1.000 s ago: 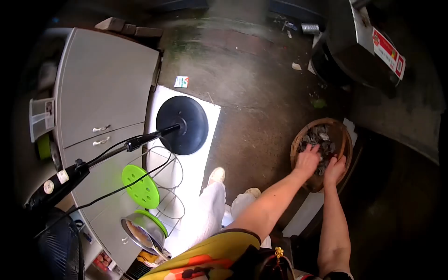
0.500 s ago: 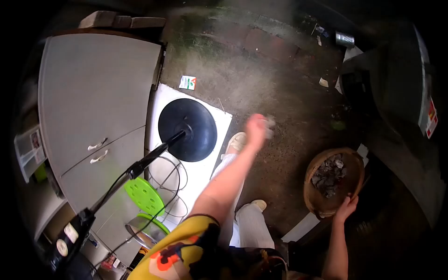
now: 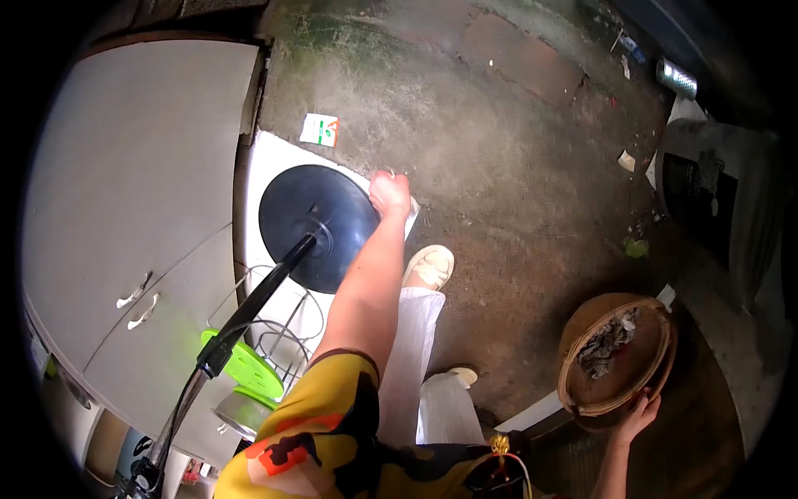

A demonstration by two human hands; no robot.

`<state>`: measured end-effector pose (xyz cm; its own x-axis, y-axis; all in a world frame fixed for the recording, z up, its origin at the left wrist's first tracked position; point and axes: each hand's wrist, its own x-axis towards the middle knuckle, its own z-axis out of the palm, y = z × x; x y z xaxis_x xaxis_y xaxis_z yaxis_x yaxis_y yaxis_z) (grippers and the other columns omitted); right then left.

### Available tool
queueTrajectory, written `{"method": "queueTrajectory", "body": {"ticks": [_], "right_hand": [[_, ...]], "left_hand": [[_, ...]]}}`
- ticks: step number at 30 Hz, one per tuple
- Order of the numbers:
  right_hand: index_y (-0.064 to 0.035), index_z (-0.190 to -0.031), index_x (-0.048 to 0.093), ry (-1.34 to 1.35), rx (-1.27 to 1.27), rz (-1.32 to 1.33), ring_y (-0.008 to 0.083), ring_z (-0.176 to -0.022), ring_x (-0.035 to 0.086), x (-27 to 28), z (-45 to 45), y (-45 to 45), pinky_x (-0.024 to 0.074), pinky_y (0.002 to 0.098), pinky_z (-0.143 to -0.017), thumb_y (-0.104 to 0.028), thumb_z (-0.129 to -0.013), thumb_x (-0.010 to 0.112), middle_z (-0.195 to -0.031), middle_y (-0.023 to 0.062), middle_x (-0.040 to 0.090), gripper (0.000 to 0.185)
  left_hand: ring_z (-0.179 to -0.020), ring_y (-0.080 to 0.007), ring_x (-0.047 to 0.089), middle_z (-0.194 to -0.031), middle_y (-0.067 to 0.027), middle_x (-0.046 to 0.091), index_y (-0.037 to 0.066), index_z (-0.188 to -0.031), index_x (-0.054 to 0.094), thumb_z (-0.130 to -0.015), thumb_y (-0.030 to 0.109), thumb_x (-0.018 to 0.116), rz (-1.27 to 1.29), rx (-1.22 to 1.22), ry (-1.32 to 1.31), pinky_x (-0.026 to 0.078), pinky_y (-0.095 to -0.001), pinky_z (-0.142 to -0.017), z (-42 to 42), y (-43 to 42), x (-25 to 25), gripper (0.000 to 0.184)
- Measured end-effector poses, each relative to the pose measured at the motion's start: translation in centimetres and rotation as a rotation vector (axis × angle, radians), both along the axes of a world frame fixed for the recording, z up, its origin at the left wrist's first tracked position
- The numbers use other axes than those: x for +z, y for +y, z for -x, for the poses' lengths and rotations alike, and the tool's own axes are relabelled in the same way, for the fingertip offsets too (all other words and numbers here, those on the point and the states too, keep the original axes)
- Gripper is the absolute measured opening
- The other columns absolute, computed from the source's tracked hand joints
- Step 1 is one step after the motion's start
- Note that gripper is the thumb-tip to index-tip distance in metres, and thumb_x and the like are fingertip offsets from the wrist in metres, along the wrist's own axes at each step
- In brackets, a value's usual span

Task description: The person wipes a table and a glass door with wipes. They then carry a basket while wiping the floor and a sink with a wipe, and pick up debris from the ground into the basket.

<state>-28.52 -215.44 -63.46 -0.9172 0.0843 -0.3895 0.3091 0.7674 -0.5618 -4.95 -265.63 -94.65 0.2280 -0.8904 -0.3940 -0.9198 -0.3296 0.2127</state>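
My left hand (image 3: 389, 195) is closed at the edge of the white panel (image 3: 268, 158), beside a round black stand base (image 3: 320, 200). A thin pale bit shows at its fingertips, too small to name. My right hand (image 3: 638, 416) grips the near rim of a round, brown, shallow basket (image 3: 578, 324), fingers wrapped over its edge. Dark grey crumpled scraps (image 3: 605, 345) lie in the basket, which is tilted. A black pole (image 3: 266, 291) rises from the stand base toward me.
Grey cabinet doors (image 3: 141, 166) fill the left side. A small printed packet (image 3: 320, 130) lies on the floor. Near the pole are a wire rack (image 3: 287, 328) and a green perforated plastic piece (image 3: 253, 370). A metal can (image 3: 676, 79) lies at the upper right.
My left hand has moved left, from over the floor to the panel's edge by the stand base. The basket in my right hand has tilted, and its scraps look bunched.
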Motion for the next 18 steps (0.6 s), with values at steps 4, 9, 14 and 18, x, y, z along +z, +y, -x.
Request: {"method": "queueTrajectory", "body": {"ticks": [4, 9, 14, 18], "right_hand": [[0.0015, -0.107, 0.048, -0.042, 0.043, 0.001, 0.0125, -0.075, 0.049, -1.1, 0.9, 2.0, 0.0426, 0.0266, -0.065, -0.011, -0.088, 0.045, -0.091, 0.0034, 0.052, 0.023], [0.0007, -0.106, 0.05, 0.009, 0.022, -0.042, 0.0135, -0.086, 0.049, -0.1, -0.2, 2.4, 0.0431, 0.0273, -0.076, -0.005, -0.084, 0.043, -0.097, 0.0037, 0.052, 0.024], [-0.0042, -0.087, 0.046, 0.0, -0.01, -0.035, 0.0073, -0.056, 0.041, 0.5, -0.2, -1.0, 0.0353, 0.0228, -0.048, -0.008, -0.086, 0.043, -0.071, -0.0004, 0.045, 0.005], [-0.0042, -0.088, 0.047, 0.005, -0.007, -0.044, 0.0072, -0.056, 0.041, 0.3, 0.2, -1.5, 0.035, 0.0222, -0.048, -0.007, -0.086, 0.043, -0.07, 0.0002, 0.045, 0.006]], "left_hand": [[-0.082, -0.033, 0.062, -0.088, -0.0157, 0.063, 0.003, -0.087, 0.059, -0.07, 0.024, 0.064, 0.001, -0.054, 0.02, 0.049, -0.0433, -0.073, -0.3, -1.6, 1.0, 0.027], [-0.101, -0.0336, 0.055, -0.119, -0.0202, 0.044, 0.006, -0.095, 0.063, -0.075, 0.037, 0.061, 0.238, -0.394, 0.039, 0.042, -0.041, -0.089, -5.6, -12.4, -0.6, 0.037], [-0.127, -0.0295, 0.039, -0.144, -0.0184, 0.026, 0.014, -0.099, 0.067, -0.078, 0.038, 0.062, 0.086, -0.447, -0.148, 0.035, -0.0396, -0.1, -8.2, -18.6, -4.7, 0.032], [-0.105, -0.0328, 0.054, -0.126, -0.0189, 0.046, 0.009, -0.097, 0.066, -0.077, 0.021, 0.061, 0.178, -0.44, -0.219, 0.043, -0.0421, -0.089, -3.9, -13.9, -1.3, 0.024]]}}
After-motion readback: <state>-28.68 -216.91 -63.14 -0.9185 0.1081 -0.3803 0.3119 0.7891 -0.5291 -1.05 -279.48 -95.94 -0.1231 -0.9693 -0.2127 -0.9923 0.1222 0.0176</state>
